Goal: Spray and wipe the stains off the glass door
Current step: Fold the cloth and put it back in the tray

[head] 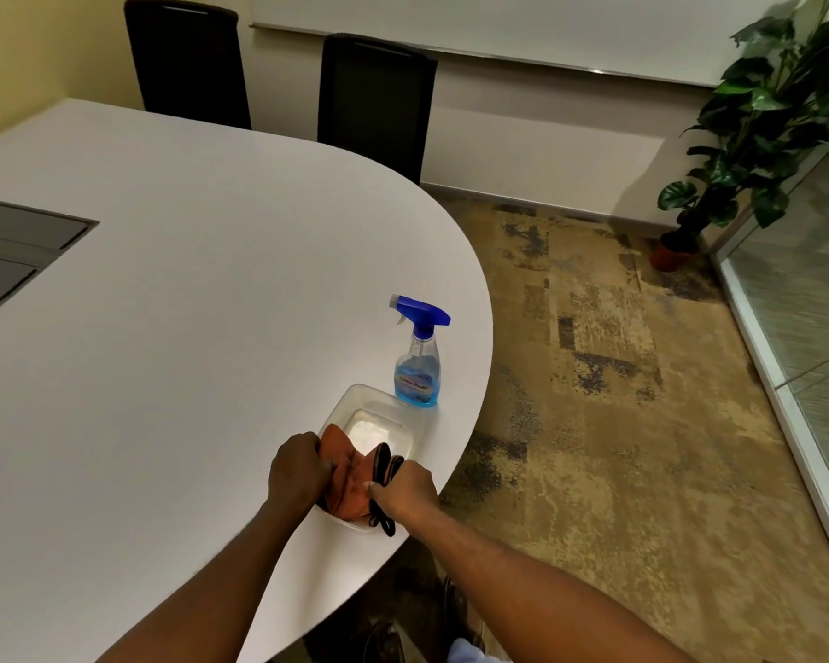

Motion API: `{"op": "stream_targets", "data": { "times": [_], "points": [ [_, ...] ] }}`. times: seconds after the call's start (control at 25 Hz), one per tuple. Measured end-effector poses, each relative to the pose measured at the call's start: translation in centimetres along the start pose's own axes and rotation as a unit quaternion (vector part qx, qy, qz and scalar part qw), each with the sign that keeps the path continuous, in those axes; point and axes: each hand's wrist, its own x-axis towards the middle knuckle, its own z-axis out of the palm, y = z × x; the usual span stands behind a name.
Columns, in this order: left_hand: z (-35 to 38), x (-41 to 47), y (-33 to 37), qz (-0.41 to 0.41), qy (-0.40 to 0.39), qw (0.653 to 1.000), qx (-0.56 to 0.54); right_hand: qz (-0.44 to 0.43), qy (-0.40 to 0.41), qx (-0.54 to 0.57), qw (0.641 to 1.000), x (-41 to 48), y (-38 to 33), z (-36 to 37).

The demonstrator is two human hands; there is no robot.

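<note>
Both hands are closed on the cloth [343, 480], an orange rag with a dark edge, over the near end of a clear tub [384, 404]: the left hand [297, 476] grips its left side with knuckles up, and the right hand [405, 490] pinches the dark edge on the right. They sit close together with only the cloth between them, and both forearms reach forward and slightly inward over the rim of the white worktop [164, 303]. Just beyond the tub's far right corner stands the bottle [418, 356], upright, blue liquid low inside, its nozzle pointing left. It lies ahead and a little right of the hands, so the right hand is nearer and looks best placed to take it once the cloth is gathered. The glass door [805, 299] is well off to the right, across the carpet [594, 423], not yet approached.
</note>
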Motion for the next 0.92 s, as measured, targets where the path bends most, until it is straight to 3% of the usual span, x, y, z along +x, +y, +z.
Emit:
{"op": "stream_targets", "data": {
  "times": [0.44,0.92],
  "points": [
    [0.6,1.0,-0.1,-0.03,0.036,0.997,0.059,-0.008,-0.054,-0.05,0.997,1.6,0.1,-0.9],
    [1.3,0.8,0.6,-0.057,-0.016,0.991,0.117,-0.082,0.007,-0.201,0.976,2.3,0.1,0.0]
  ]
}}
